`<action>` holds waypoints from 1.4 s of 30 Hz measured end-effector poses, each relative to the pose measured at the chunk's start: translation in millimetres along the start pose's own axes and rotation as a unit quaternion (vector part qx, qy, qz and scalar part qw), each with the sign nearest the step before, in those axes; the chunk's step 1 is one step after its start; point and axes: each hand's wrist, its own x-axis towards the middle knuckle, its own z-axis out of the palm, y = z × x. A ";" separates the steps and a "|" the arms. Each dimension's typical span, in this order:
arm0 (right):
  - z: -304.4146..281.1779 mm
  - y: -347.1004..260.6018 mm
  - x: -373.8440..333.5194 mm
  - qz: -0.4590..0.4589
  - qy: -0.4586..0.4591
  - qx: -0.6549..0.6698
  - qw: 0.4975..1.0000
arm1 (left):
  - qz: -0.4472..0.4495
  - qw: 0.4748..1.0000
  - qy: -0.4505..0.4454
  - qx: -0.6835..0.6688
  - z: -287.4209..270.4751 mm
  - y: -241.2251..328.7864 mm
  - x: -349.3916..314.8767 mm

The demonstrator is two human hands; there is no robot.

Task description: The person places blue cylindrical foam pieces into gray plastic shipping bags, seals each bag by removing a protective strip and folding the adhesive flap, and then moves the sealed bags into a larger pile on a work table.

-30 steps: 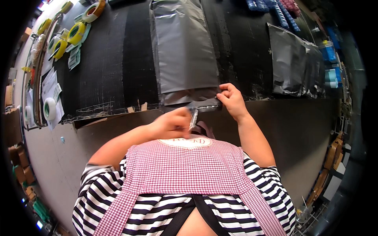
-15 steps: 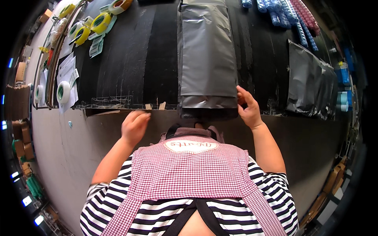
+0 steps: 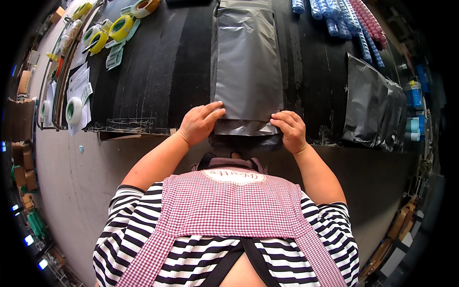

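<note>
A long grey plastic mailing bag point(image 3: 247, 71) lies in front of me on the black table, its near end reaching the table's edge. A strip of the same shiny grey film shows below a crosswise fold near that end. My left hand point(image 3: 202, 123) has its fingers on the bag's left edge by the fold, fingers bent and close together. On the opposite edge, my right hand point(image 3: 291, 130) pinches the film with its fingertips on top; the thumb is mostly hidden. A dark layer point(image 3: 246, 142) hangs beneath the bag's near end.
To the left on the table point(image 3: 143, 86) are yellow tape rolls point(image 3: 120, 27), a white tape roll point(image 3: 74, 110) and papers with labels point(image 3: 79, 88). Another grey bag point(image 3: 373, 103) lies at the right. Blue bubble-wrap rolls point(image 3: 339, 19) and pink ones point(image 3: 370, 21) sit at the far right.
My left hand has come up from below the table edge to the bag's left side. My right hand has shifted slightly left onto the bag's right edge.
</note>
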 end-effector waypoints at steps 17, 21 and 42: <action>7.8 -7.1 -5.0 0.072 0.008 0.122 0.990 | -0.103 0.943 -0.074 -0.309 -1.5 22.4 -4.7; 6.3 -8.6 -2.9 0.117 -0.001 0.191 0.975 | -0.108 0.942 -0.034 -0.317 0.4 29.1 0.2; 45.6 -34.6 2.7 0.517 0.134 0.237 0.811 | -0.524 0.760 0.121 -0.366 23.0 46.6 26.5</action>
